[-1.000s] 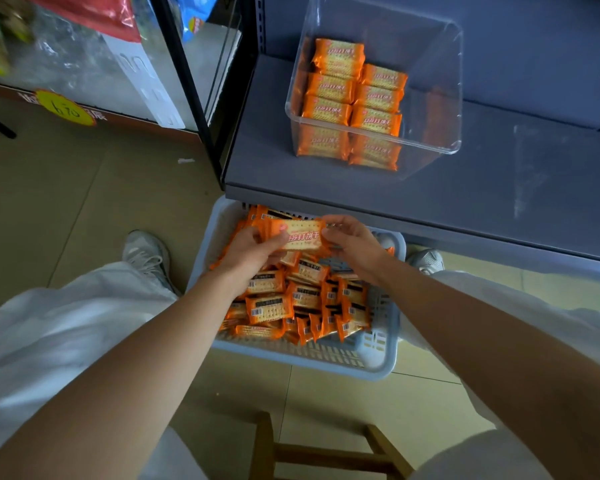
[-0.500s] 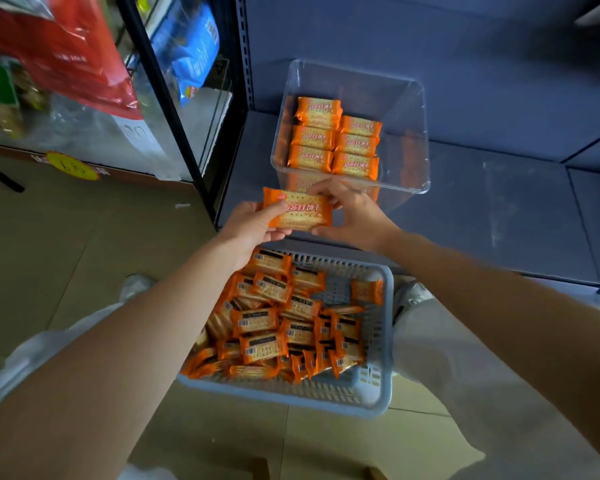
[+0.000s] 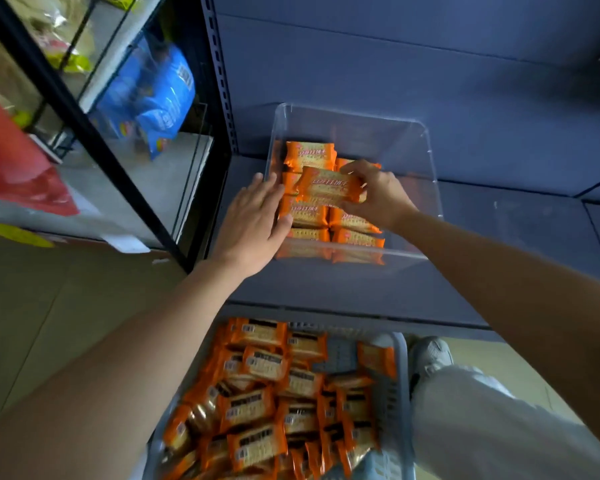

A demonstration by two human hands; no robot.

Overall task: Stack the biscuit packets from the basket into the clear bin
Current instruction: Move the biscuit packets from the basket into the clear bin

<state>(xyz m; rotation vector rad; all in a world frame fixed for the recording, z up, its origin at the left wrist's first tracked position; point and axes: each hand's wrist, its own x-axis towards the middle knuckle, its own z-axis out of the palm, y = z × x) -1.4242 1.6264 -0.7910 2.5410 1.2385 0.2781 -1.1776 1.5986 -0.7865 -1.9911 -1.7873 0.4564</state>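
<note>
Just above bin stack (image 3: 309,155), right fingers (image 3: 359,169) pinch biscuit packet (image 3: 329,187); left fingers (image 3: 268,189) flat.

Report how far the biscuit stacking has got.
Done: two rows of packets lie stacked in the clear bin. In hand: the right hand holds one packet over those rows, while the left hand, fingers straight, rests at the bin's left wall. Left: the basket holds a large loose pile, so most work remains.
</note>
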